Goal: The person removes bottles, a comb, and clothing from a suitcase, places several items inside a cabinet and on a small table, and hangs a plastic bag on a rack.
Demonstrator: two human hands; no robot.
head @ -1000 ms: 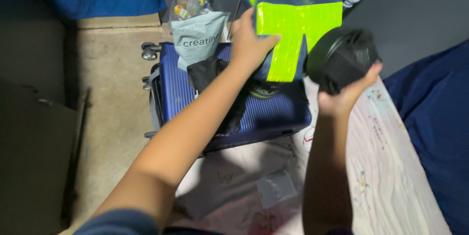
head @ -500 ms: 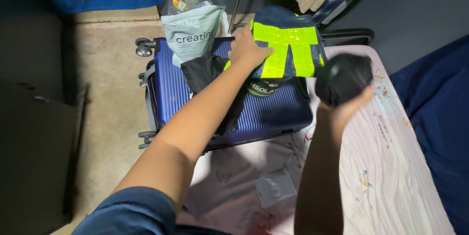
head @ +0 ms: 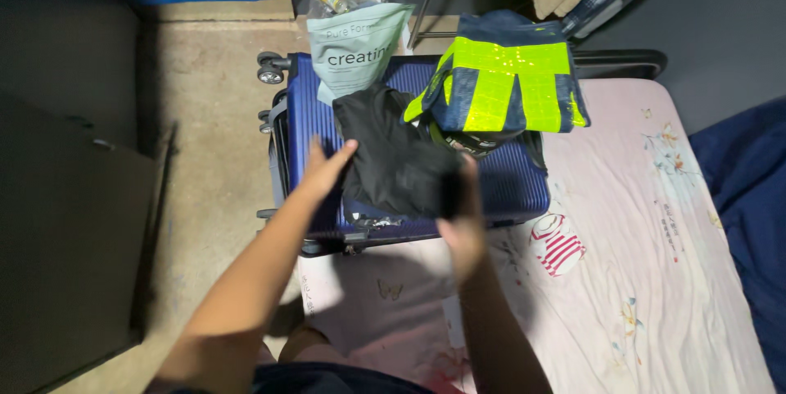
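2 hands on black cloth (head: 397,160) | L hand (head: 323,166) fingers flat | R hand (head: 463,222) gripping edge

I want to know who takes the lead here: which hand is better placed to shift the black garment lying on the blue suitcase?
Probably the right hand: it lies against the near right edge of the black garment on the blue suitcase. The left hand only touches the garment's left edge with its fingertips.

Garment (head: 393,160) on suitcase (head: 508,185) — vest (head: 503,87) behind
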